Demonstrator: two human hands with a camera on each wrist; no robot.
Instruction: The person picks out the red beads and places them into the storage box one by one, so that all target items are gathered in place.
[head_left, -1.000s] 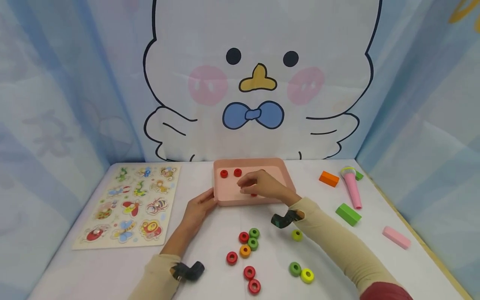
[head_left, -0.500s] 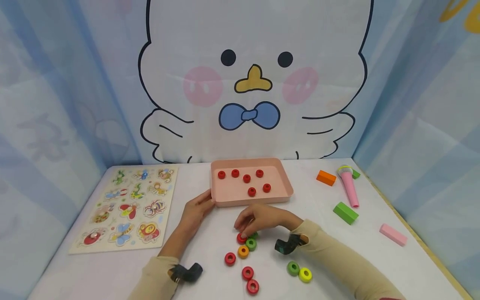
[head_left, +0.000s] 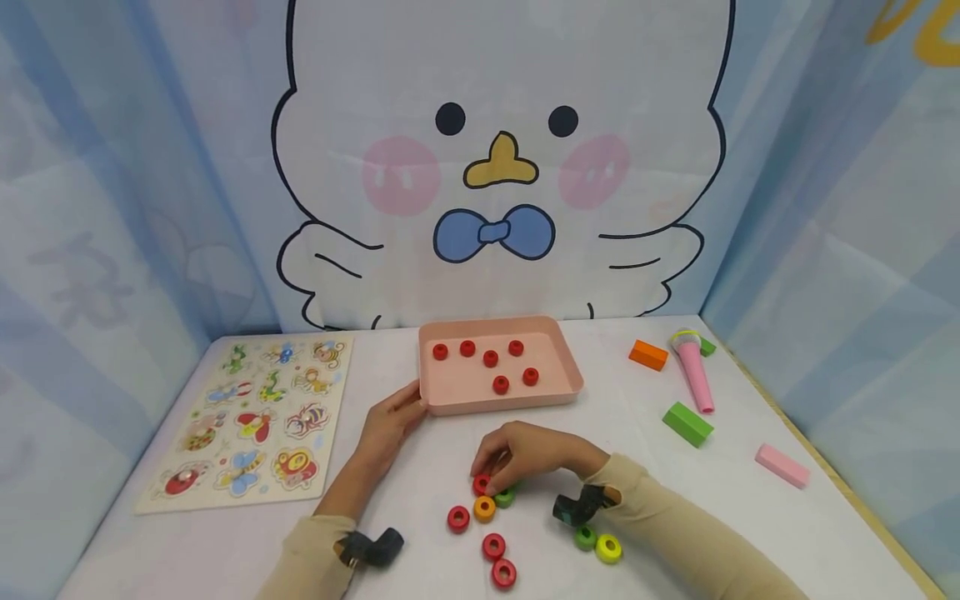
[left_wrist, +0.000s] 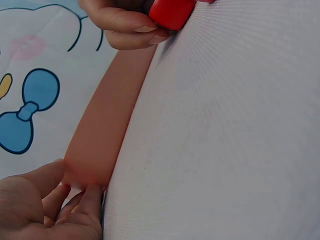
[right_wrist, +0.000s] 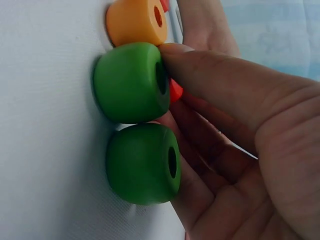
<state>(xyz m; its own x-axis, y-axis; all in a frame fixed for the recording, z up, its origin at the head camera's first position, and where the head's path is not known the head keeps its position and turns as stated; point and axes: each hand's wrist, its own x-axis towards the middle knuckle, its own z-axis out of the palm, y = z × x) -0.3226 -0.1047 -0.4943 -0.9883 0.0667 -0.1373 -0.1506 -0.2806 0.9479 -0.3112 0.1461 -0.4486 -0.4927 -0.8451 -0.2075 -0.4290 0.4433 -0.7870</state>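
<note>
A pink tray point(head_left: 570, 367) stands at the table's middle with several red beads point(head_left: 491, 358) in it. My left hand point(head_left: 416, 400) rests against the tray's front left corner with relaxed fingers point(left_wrist: 82, 202) touching the tray wall point(left_wrist: 100, 135). In front of the tray my right hand point(head_left: 483, 475) reaches into a cluster of loose beads, and its fingertips point(left_wrist: 127, 27) pinch a red bead point(head_left: 481, 483) that lies on the table. Two green beads point(right_wrist: 132, 82) and an orange bead point(right_wrist: 135, 22) lie against that hand's fingers point(right_wrist: 215, 85).
More loose beads lie near the front edge: red point(head_left: 458, 518), red point(head_left: 493, 546), green point(head_left: 586, 537), yellow point(head_left: 607, 547). An insect puzzle board point(head_left: 251, 417) lies at the left. At the right are an orange block point(head_left: 648, 355), a pink toy microphone point(head_left: 696, 372), a green block point(head_left: 687, 423) and a pink block point(head_left: 782, 465).
My right hand left the tray, came back toward me to the bead cluster and closed its fingertips on a red bead. The left hand stayed at the tray's corner.
</note>
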